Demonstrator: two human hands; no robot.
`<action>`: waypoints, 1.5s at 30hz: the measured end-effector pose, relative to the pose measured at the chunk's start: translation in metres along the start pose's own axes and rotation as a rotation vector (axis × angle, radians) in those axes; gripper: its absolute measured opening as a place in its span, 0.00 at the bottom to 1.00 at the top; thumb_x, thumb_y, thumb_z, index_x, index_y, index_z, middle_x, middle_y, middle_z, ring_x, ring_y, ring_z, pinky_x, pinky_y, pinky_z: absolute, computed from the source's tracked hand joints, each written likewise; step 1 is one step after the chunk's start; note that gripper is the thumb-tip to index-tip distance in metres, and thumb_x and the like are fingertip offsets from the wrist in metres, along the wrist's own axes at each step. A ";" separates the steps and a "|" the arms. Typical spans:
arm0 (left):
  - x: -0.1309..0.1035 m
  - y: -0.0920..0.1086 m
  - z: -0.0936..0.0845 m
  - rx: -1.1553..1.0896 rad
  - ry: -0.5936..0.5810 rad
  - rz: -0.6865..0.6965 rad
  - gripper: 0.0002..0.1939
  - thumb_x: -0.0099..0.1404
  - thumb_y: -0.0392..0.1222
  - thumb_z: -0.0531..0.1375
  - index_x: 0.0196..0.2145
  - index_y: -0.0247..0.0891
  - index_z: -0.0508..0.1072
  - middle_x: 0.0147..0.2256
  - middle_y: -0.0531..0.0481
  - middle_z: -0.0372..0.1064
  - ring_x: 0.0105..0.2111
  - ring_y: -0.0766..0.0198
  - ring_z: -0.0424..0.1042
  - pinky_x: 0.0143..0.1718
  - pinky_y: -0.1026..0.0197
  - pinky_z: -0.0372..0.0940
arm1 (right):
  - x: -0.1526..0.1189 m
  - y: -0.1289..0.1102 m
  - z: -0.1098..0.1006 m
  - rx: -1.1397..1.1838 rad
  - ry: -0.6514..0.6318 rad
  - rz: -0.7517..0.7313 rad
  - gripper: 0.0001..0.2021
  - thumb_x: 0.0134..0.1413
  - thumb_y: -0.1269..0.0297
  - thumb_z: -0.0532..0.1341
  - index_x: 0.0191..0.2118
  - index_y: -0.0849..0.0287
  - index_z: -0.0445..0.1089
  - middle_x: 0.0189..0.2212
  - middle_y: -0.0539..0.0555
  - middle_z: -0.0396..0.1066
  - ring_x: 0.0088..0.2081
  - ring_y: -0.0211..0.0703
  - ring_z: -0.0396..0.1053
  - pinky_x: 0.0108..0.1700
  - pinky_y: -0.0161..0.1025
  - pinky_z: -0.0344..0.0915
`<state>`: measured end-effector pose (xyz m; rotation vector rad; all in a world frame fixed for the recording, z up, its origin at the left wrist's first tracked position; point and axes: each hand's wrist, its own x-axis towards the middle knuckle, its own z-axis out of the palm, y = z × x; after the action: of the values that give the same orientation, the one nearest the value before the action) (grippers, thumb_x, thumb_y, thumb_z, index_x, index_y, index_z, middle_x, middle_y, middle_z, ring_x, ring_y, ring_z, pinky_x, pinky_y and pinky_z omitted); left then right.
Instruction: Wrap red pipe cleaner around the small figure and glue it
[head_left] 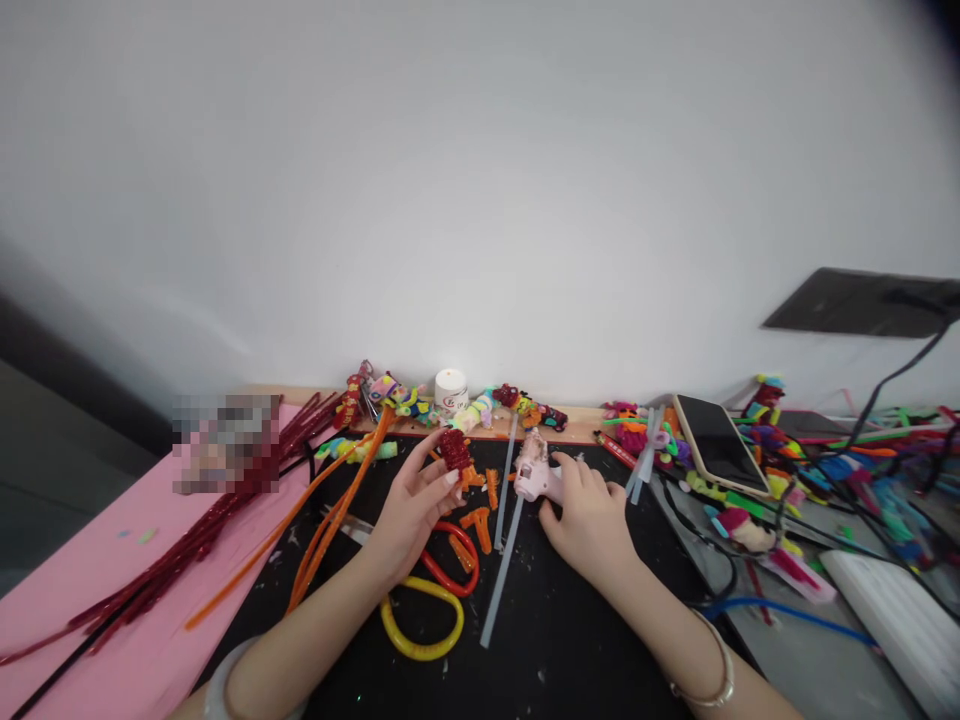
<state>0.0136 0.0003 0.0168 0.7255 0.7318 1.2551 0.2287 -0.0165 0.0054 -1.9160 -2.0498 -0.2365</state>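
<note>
While a pale wall [480,200] is filling the upper part of the view, a black mat [592,640] is covering the middle of the work surface, and a pink sheet [112,590] is extending along the left side. Across the pink sheet a bundle of dark red glittering stems [217,530] is running diagonally; several orange stems [321,540] are lying beside it, reaching over the mat's edge.

Above the mat, the right hand [592,510] is closing around the handle of a pale pink glue gun, and the left hand [416,500] is pinching a small red glittery piece between thumb and fingers. At the right, a phone [724,445] is resting screen up among bright craft pieces. Scissors [429,583] with one yellow and one red handle are lying partly beneath the left forearm.

Near the centre, the glue gun [534,478] is pointing toward the wall, a translucent rod [502,575] projecting from its rear. A white cup [451,392] is standing by the wall amid small multicoloured figures [405,398]. The red glittery piece [454,450] is sitting left of the gun, apart from it, and short orange scraps [480,525] are lying between the hands.
</note>
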 end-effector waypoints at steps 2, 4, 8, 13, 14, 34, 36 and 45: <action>0.000 -0.001 0.000 0.022 -0.022 0.002 0.29 0.57 0.35 0.64 0.55 0.44 0.61 0.34 0.53 0.69 0.27 0.72 0.67 0.31 0.67 0.65 | 0.000 -0.002 -0.004 0.028 0.030 -0.015 0.24 0.45 0.69 0.58 0.51 0.64 0.62 0.44 0.63 0.68 0.45 0.59 0.64 0.46 0.52 0.54; 0.001 -0.002 -0.001 0.064 -0.049 0.011 0.28 0.57 0.35 0.64 0.54 0.43 0.61 0.35 0.52 0.69 0.28 0.71 0.67 0.31 0.66 0.65 | 0.001 -0.005 -0.010 0.106 0.084 -0.063 0.26 0.44 0.68 0.59 0.52 0.64 0.60 0.47 0.64 0.66 0.49 0.61 0.60 0.50 0.54 0.51; 0.001 -0.009 -0.004 0.179 -0.134 0.049 0.27 0.57 0.36 0.64 0.53 0.42 0.61 0.37 0.49 0.69 0.30 0.68 0.68 0.32 0.65 0.64 | -0.004 -0.009 -0.019 0.364 0.109 -0.250 0.17 0.46 0.64 0.60 0.44 0.60 0.62 0.40 0.59 0.67 0.44 0.55 0.62 0.48 0.51 0.52; -0.005 -0.017 -0.006 0.338 -0.305 0.070 0.24 0.58 0.35 0.63 0.51 0.41 0.62 0.38 0.48 0.68 0.34 0.66 0.68 0.36 0.63 0.63 | -0.017 -0.018 -0.019 0.547 0.093 -0.412 0.08 0.49 0.65 0.61 0.36 0.58 0.62 0.28 0.51 0.65 0.32 0.45 0.62 0.41 0.45 0.54; -0.007 -0.018 -0.006 0.371 -0.331 0.065 0.23 0.58 0.35 0.63 0.51 0.42 0.62 0.38 0.48 0.67 0.34 0.66 0.67 0.36 0.63 0.62 | -0.019 -0.020 -0.019 0.560 0.092 -0.424 0.08 0.50 0.64 0.61 0.35 0.58 0.62 0.27 0.50 0.64 0.31 0.44 0.62 0.39 0.43 0.53; -0.009 -0.021 -0.007 0.316 -0.449 0.010 0.23 0.59 0.34 0.63 0.50 0.43 0.60 0.38 0.49 0.67 0.32 0.68 0.66 0.36 0.62 0.62 | -0.024 -0.020 -0.008 0.714 -0.035 -0.326 0.07 0.59 0.73 0.49 0.32 0.57 0.60 0.26 0.52 0.63 0.30 0.44 0.59 0.31 0.39 0.56; -0.010 -0.020 -0.006 0.279 -0.458 0.000 0.24 0.58 0.34 0.63 0.50 0.43 0.60 0.38 0.49 0.67 0.33 0.68 0.66 0.36 0.62 0.62 | -0.025 -0.020 -0.008 0.711 -0.047 -0.310 0.07 0.59 0.73 0.49 0.31 0.57 0.59 0.25 0.51 0.62 0.29 0.44 0.59 0.31 0.39 0.56; -0.012 -0.015 0.001 0.125 -0.490 -0.119 0.25 0.56 0.36 0.65 0.49 0.43 0.61 0.36 0.49 0.68 0.32 0.64 0.69 0.34 0.62 0.62 | -0.025 -0.020 -0.008 0.751 -0.098 -0.287 0.06 0.59 0.72 0.48 0.31 0.56 0.57 0.25 0.50 0.60 0.29 0.44 0.59 0.30 0.39 0.56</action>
<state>0.0209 -0.0136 0.0061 1.0295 0.4426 0.8782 0.2105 -0.0443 0.0059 -1.1967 -2.0532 0.5066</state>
